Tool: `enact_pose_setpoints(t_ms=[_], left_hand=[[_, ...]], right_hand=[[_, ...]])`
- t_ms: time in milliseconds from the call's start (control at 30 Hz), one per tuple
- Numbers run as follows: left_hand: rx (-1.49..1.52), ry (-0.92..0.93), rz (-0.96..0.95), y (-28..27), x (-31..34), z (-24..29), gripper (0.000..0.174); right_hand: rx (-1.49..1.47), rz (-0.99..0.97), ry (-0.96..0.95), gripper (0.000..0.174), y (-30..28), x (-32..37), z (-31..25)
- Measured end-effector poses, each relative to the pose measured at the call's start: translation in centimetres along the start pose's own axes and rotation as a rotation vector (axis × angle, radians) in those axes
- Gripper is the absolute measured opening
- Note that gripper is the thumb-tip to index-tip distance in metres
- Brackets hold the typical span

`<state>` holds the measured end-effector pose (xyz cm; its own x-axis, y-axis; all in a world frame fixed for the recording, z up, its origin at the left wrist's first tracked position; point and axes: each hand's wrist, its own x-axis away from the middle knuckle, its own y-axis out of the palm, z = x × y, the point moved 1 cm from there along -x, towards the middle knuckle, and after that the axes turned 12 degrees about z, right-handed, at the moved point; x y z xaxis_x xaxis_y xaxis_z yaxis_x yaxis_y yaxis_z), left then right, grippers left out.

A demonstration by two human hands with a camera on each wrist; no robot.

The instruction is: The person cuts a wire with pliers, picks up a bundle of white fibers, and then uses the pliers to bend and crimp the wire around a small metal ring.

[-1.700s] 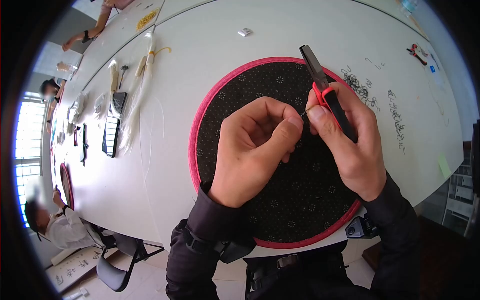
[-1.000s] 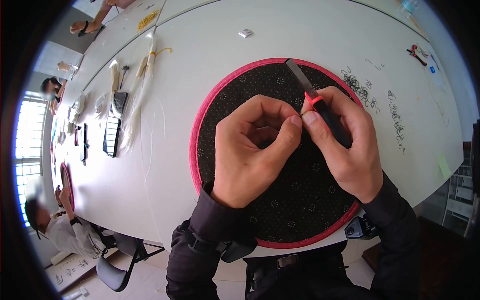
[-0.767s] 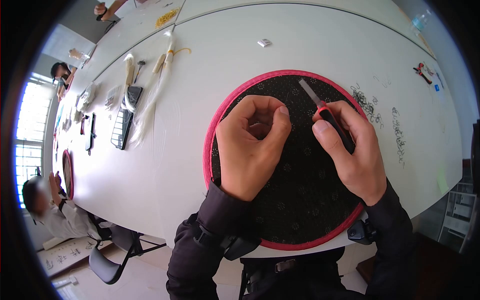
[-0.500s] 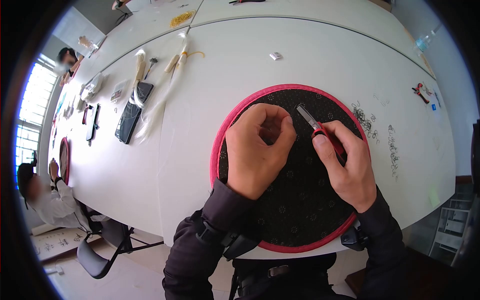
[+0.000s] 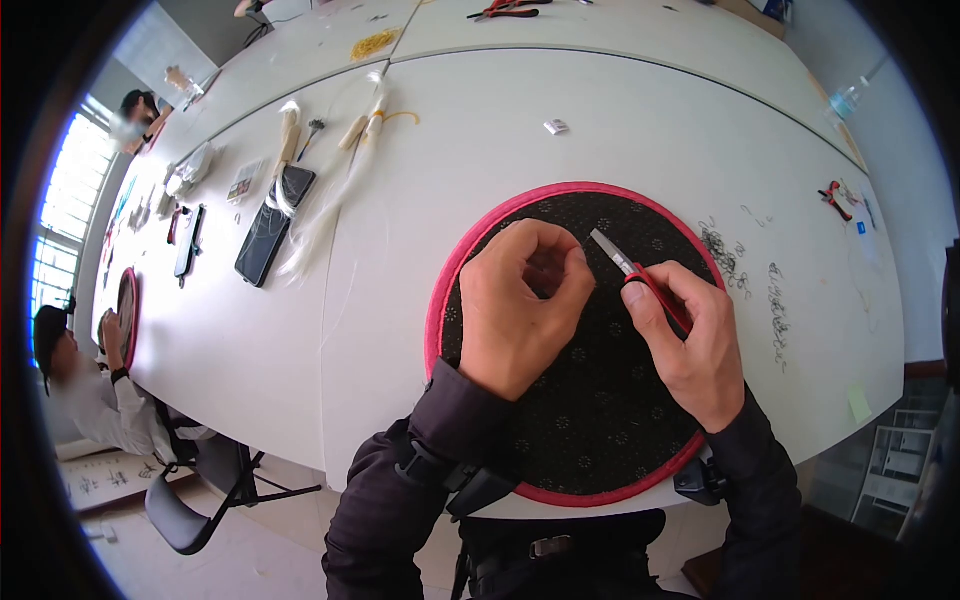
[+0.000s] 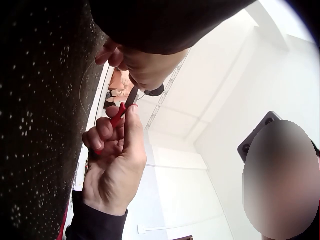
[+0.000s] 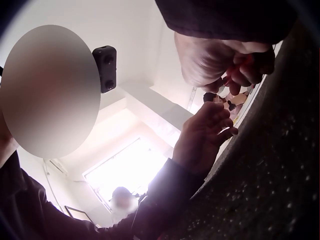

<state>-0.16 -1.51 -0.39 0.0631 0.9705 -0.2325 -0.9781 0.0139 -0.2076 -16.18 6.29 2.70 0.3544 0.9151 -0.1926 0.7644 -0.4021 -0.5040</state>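
Over the round mat (image 5: 434, 330), the left hand (image 5: 520, 305) pinches a fine strand (image 6: 80, 92); the right hand (image 5: 698, 350) grips pliers (image 5: 613, 253). Steady strand, light grip advised.

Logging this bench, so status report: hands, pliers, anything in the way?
Left hand pinching thin strand. Right hand gripping red-handled pliers. Loose curled bits beside mat, clear of both hands.

Left hand (image 6: 145, 65), at top under a dark sleeve (image 6: 165, 25): fingers curled; a thin strand (image 6: 80, 92) arcs from the fingertips. Right hand (image 6: 120, 162), below: grips the red handles of the pliers (image 6: 119, 116), metal jaws angled up toward the left hand. Dark mat (image 6: 30, 120), pale-flecked: fills left side. Blurred head (image 6: 280, 180): at right, beside black device (image 6: 255, 135)
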Motion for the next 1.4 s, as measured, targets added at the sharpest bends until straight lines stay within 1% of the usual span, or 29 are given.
enact_pose_setpoints(t_ms=[200,333,433,500,533,567,600,633,733,933,1033,1133,1233,1333,1400], left_hand=[[0.037,-0.029,0.012,0.0,0.0,0.2,0.009],[0.109,-0.105,-0.027,0.1,0.0,-0.1,0.011],[0.210,-0.173,-0.080,0.1,-0.1,0.0,0.013],[0.297,-0.232,-0.130,0.3,0.1,0.1,0.014],[0.286,-0.228,-0.170,0.3,0.1,0.2,0.014],[0.275,-0.226,-0.213,0.2,0.2,0.5,0.015],[0.264,-0.224,-0.259,0.2,0.2,0.6,0.016],[0.255,-0.177,-0.285,0.4,0.3,0.2,0.017],[0.251,-0.176,-0.359,0.5,0.4,0.3,0.016],[0.271,-0.170,-0.353,0.4,0.6,0.5,0.014],[0.257,-0.209,-0.357,0.3,0.5,0.7,0.012],[0.212,-0.138,-0.350,0.4,0.6,0.7,0.011],[0.077,-0.065,-0.431,0.2,0.5,0.5,0.012],[0.043,-0.086,-0.457,0.1,0.4,0.9,0.012],[0.117,-0.133,-0.443,0.2,0.4,0.8,0.012]], right_hand=[[-0.040,0.034,-0.004,0.025,0.1,0.2,-0.1],[-0.034,0.032,-0.008,0.025,0.1,0.2,0.3],[-0.109,-0.039,0.116,0.023,-0.2,-0.1,0.0],[-0.192,-0.026,0.093,0.023,0.0,-0.4,0.5],[-0.233,-0.018,0.087,0.023,0.1,-0.4,0.4],[-0.248,-0.048,0.150,0.024,-0.2,-0.2,0.1],[-0.263,-0.044,0.151,0.023,-0.2,-0.2,0.2],[-0.278,-0.040,0.152,0.023,-0.3,-0.3,0.5],[-0.311,-0.027,0.140,0.022,-0.2,-0.3,1.2],[-0.330,-0.009,0.136,0.022,-0.4,-0.4,1.6],[-0.324,-0.009,0.144,0.022,-0.5,-0.4,1.5],[-0.328,0.016,0.132,0.023,-0.3,-0.3,1.6],[-0.307,0.045,0.130,0.024,-0.3,-0.3,1.8],[-0.274,0.051,0.133,0.025,-0.5,-0.4,1.9],[-0.277,0.053,0.138,0.024,-0.5,-0.4,1.8]])
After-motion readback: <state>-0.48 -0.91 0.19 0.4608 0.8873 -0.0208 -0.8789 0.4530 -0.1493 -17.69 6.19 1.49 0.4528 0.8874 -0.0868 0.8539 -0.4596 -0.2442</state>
